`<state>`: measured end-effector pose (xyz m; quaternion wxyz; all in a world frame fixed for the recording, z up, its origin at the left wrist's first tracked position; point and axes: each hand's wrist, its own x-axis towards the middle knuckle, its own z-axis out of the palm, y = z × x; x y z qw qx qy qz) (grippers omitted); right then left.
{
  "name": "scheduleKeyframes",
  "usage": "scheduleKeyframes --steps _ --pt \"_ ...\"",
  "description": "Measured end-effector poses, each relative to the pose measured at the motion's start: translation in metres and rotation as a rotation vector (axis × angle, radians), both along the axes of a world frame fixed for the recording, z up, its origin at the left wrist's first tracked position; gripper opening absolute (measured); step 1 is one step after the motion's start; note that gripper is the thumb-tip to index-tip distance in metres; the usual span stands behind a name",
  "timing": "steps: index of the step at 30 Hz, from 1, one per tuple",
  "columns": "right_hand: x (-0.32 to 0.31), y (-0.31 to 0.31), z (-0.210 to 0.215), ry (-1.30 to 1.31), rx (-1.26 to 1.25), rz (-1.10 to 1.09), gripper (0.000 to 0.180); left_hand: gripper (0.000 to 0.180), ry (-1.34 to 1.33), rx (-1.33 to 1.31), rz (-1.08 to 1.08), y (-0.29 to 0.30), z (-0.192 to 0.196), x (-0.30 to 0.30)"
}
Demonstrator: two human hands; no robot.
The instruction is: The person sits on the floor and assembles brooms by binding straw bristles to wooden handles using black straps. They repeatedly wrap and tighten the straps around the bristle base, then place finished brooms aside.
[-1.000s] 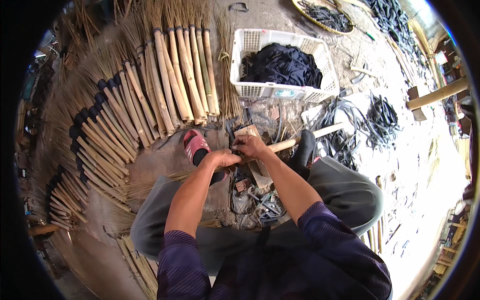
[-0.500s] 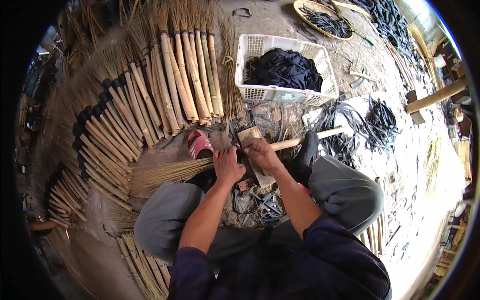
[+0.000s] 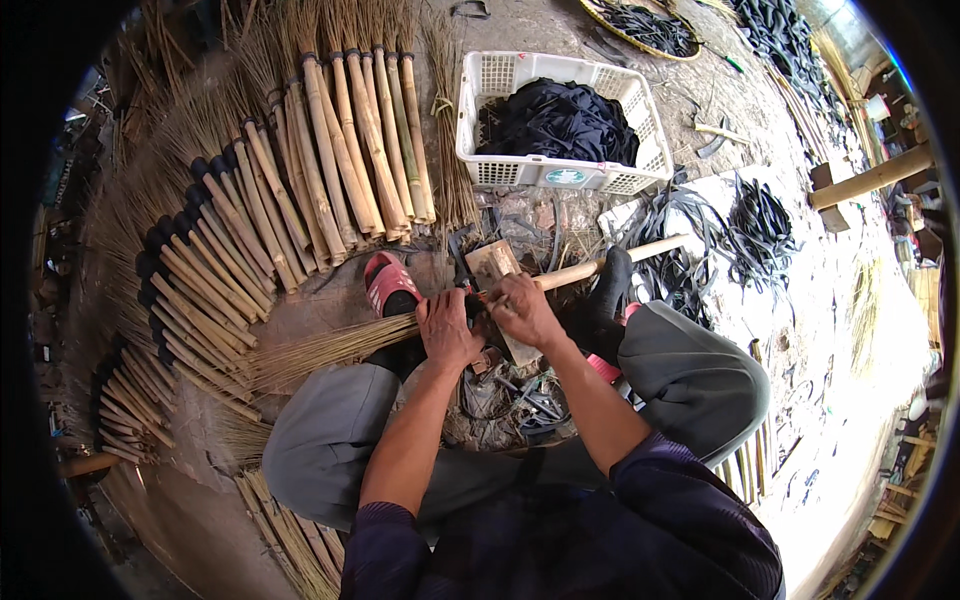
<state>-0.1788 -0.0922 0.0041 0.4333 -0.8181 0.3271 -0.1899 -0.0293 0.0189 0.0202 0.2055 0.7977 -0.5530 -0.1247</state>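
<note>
The left hand (image 3: pixel 450 332) lies palm down over the butt end of the bristle bundle (image 3: pixel 340 343), its fingers closed on the stalks beside a dark band (image 3: pixel 473 307). The right hand (image 3: pixel 524 312) is next to it at the near end of the pale handle (image 3: pixel 565 277), fingers curled in; whether its grip is on the handle or on something thin at the join cannot be told, since the knuckles hide it. A small orange-red bit shows between the hands, too small to name.

The bundle stretches left across the front of the left shin, and the handle slants up to the right, with the black-clad foot (image 3: pixel 612 270) lying across it. Under the right hand a wooden board (image 3: pixel 492 262) sits on the floor.

To do this join well, the left grip should probably press the stalks evenly together close to the band, so that none slip or fan out. The right hand would do best with short, firm moves right at the band, clear of the left fingertips. The foot's weight should help stop the handle from rolling. Bundle and handle are best held in one line; a skewed join could loosen.
</note>
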Motion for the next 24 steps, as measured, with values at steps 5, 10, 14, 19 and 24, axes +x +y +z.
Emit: scheduleKeyframes --steps 5,10,14,19,24 --pt "0.002 0.017 0.001 -0.024 -0.152 -0.020 0.022 0.056 -0.013 0.001 -0.019 0.002 0.005 -0.001" --pt "0.014 0.024 0.003 0.078 -0.239 -0.122 0.025 0.057 -0.027 0.032 -0.006 0.002 0.004 0.001" --pt "0.014 0.026 0.006 0.163 -0.285 -0.146 0.026 0.056 -0.013 -0.001 0.011 0.002 -0.002 -0.001" --pt "0.010 0.026 0.000 0.076 -0.285 -0.064 0.024 0.054 -0.006 0.103 -0.040 -0.003 0.010 0.009" --pt "0.012 0.032 -0.008 -0.048 -0.343 -0.061 0.020 0.057 0.356 0.678 0.007 -0.061 0.012 0.067"
